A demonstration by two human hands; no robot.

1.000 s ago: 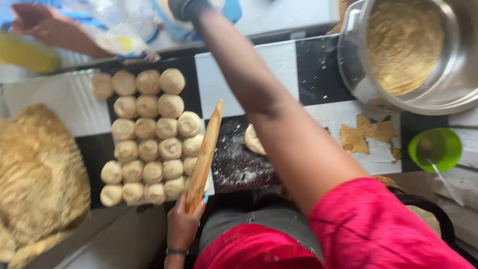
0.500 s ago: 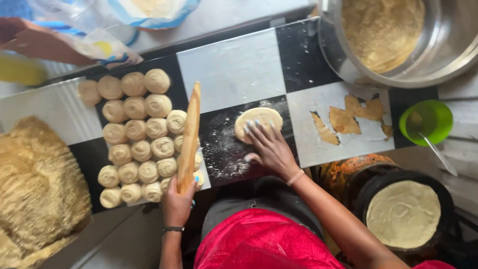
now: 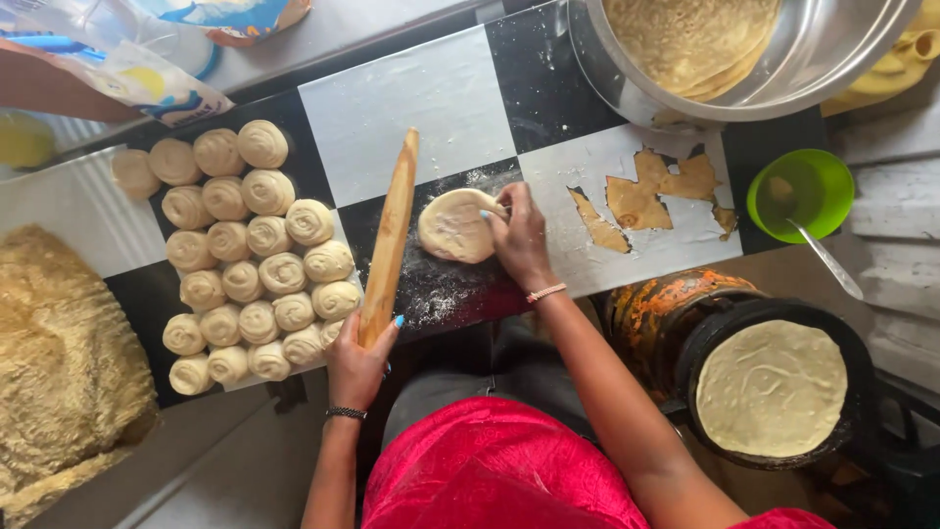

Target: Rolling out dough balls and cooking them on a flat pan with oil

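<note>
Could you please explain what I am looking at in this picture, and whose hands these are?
There is one picture, taken by a camera on a person's head, looking straight down at their own two hands. The left hand grips one end of a wooden rolling pin, which lies on a black-and-white checked board. The right hand presses on a flattened dough disc on a floured square. Left of the pin sit rows of coiled dough balls. At upper right, a metal bowl holds cooked flatbreads. At lower right, a flatbread lies on a dark pan. A green cup holds a spoon. The arm at the top left belongs to another person.
</note>
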